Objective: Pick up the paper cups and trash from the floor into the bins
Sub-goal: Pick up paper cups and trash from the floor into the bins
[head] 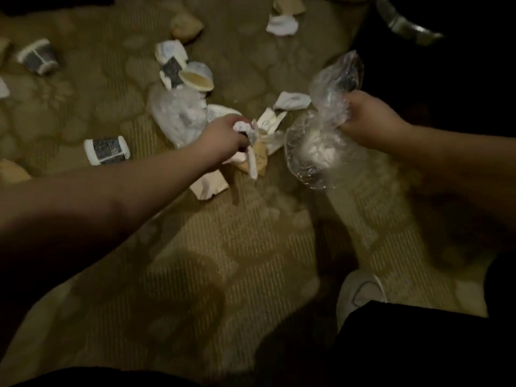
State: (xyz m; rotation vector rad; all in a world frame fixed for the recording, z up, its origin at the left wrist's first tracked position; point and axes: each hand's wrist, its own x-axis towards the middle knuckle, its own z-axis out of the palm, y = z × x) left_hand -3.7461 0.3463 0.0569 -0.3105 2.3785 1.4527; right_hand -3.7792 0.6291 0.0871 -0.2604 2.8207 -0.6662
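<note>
I judge we are mid-gather, with no bin in view. Nearest me, my left hand point(223, 135) curls around crumpled white paper point(241, 126) atop the scrap pile point(251, 155); my right hand point(368, 118) bunches a clear plastic bag point(315, 146) holding white waste. Next I would lift the wad into that bag (blur hides its mouth). Farther off, a paper cup point(107, 150) lies on the carpet point(251, 261), more beyond.

We can read no text here. The paper cups point(107, 150) on the carpet point(223, 247) carry dark printed panels, and a tan scrap point(260, 155) bears faint marks, all too blurred to make out.
</note>
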